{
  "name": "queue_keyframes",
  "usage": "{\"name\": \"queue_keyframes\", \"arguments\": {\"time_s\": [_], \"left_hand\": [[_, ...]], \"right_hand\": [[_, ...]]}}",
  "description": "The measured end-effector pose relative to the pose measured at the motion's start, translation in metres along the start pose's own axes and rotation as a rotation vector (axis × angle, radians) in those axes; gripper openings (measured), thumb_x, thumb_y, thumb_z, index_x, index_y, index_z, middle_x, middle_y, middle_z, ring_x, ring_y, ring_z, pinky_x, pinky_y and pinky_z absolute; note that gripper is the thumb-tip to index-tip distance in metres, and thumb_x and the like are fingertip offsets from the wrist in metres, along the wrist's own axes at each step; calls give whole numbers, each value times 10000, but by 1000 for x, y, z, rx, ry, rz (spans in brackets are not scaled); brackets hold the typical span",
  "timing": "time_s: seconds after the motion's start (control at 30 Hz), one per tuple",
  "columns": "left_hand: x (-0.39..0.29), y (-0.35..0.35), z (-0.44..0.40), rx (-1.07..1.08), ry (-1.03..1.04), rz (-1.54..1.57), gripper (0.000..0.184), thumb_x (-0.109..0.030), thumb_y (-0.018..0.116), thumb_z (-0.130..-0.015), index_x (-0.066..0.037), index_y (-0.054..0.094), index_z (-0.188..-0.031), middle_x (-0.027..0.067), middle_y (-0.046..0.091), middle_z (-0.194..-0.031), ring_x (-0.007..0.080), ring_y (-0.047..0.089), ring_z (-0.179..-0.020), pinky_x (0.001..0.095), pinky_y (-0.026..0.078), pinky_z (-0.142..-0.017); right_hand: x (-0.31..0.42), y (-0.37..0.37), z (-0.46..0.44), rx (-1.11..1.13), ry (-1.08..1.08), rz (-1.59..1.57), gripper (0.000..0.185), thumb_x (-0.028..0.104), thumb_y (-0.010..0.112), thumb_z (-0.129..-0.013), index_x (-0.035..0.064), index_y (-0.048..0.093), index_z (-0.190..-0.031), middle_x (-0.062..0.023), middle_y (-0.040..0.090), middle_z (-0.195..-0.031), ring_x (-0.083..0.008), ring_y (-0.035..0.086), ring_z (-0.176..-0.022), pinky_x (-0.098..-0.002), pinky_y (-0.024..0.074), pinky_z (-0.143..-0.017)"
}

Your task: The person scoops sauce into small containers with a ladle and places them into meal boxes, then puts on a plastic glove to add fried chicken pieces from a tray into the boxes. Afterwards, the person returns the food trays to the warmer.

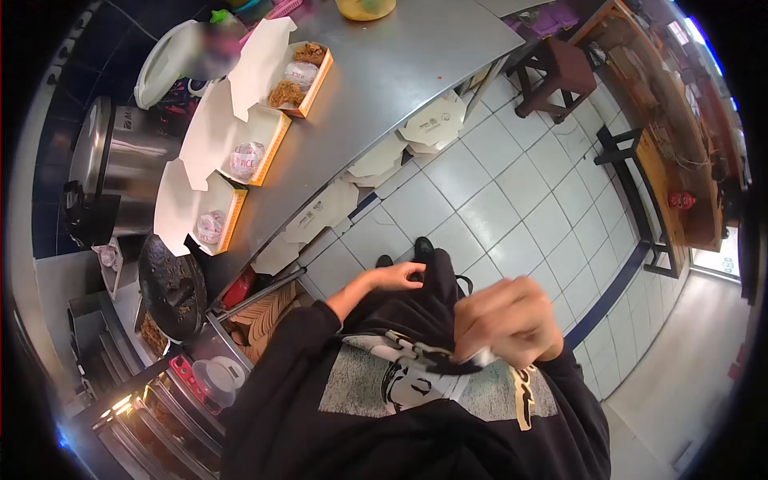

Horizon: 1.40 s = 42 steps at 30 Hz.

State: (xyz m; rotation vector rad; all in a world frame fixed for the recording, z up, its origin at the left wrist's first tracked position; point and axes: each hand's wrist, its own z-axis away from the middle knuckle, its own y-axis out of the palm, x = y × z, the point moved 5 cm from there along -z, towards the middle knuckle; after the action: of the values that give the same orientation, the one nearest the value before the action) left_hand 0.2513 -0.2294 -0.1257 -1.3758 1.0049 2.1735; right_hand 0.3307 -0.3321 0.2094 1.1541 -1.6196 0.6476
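Observation:
My left hand (398,276) is over my dark trousers, its curved fingers apart and nothing visible in them. In front of my printed black shirt (432,436), my right hand (508,320) is closed and blurred. A dark-and-pale strip runs left from its fingers; I cannot tell whether it is a tool or folded shirt cloth. Left of my hands, three open cardboard boxes stand on the counter. The far box (318,86) holds fried chicken pieces (286,94) and a wrapped rice portion (301,75). Wrapped rice (246,160) lies in the middle box, another (210,226) in the near one.
A steel counter (364,80) has folded cartons (320,212) stored beneath its edge. A large steel cooker (132,172) and a dark round pan (172,288) are at left. Across the tiled floor (488,196) stand a brown stool (556,76) and a wooden bench (652,184).

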Motion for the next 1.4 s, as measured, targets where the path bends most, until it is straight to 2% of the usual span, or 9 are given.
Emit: {"name": "queue_keyframes", "arguments": {"time_s": [0.3, 0.4, 0.57, 0.67, 0.87, 0.97, 1.17, 1.3, 1.4], "left_hand": [[-64, 4, 46, -259, -362, 27, 373, -94, 530, -888, -22, 485, -1251, 117, 554, -1183, 162, 500, -1076, 287, 388, -947], [-52, -10, 82, -241, 49, -441, 373, -122, 509, -913, -20, 469, -1269, 119, 484, -1240, 187, 467, -1137, 296, 372, -974], [-51, 19, 119, -340, 43, -76, 269, -134, 538, -913, -31, 533, -1161, 101, 397, -1306, 180, 461, -1156, 302, 373, -986], [-56, 30, 110, -587, 181, 55, 167, -85, 585, -883, -42, 569, -1044, 79, 495, -1165, 119, 507, -1052, 247, 403, -901], [-117, 17, 176, -1224, -115, -132, 98, -75, 476, -921, -37, 551, -971, 37, 584, -948, 101, 545, -861, 234, 441, -752], [-189, 5, 237, -1166, 747, 477, 159, -178, 450, -944, -53, 533, -998, 86, 578, -990, 196, 573, -940, 320, 465, -884], [-101, 11, 210, -895, -127, -178, 583, 163, 464, -755, -39, 394, -1298, 139, 436, -1307, 235, 424, -1234, 328, 339, -1027], [-42, 38, 192, -701, -211, -510, 296, -137, 526, -907, 1, 484, -1165, 132, 546, -1115, 222, 496, -1127, 336, 375, -969], [-80, 28, 205, -1090, -261, -266, 221, -189, 517, -930, -4, 520, -1049, 64, 533, -914, 162, 514, -950, 291, 399, -880]], "right_hand": [[-161, -27, 145, -93, 698, 281, 373, 61, 565, -832, 44, 530, -1203, -96, 587, -1137, -220, 554, -1033, -332, 469, -859], [-148, -18, 156, -462, 984, 308, 353, 104, 541, -872, 12, 508, -1210, -100, 589, -1106, -218, 558, -1016, -333, 466, -863], [-63, -51, 117, -1076, 657, -291, 277, 111, 552, -884, -60, 526, -1100, -123, 610, -935, -177, 616, -845, -269, 492, -765], [-22, -47, 86, -694, 446, -283, 242, 201, 625, -819, -13, 512, -816, -49, 577, -749, -100, 539, -686, -192, 396, -603], [-124, -62, 123, -411, 867, 109, 360, 272, 620, -874, 37, 500, -1119, -54, 560, -985, -123, 540, -897, -263, 473, -709], [-139, -36, 159, -27, 1035, 258, 472, 263, 643, -854, 57, 470, -1242, -118, 522, -1200, -238, 534, -1109, -370, 493, -852], [-103, -39, 161, -656, 1085, -70, 288, 142, 507, -932, -27, 526, -1165, -46, 615, -1021, -114, 553, -925, -263, 448, -808], [-20, -72, 147, -1099, 686, -264, 335, 88, 525, -877, -97, 501, -1155, -121, 608, -1010, -181, 600, -878, -268, 472, -793], [-3, -83, 125, -927, 462, -407, 362, 148, 535, -878, -125, 497, -1113, -154, 602, -992, -198, 602, -878, -288, 475, -813]]}}
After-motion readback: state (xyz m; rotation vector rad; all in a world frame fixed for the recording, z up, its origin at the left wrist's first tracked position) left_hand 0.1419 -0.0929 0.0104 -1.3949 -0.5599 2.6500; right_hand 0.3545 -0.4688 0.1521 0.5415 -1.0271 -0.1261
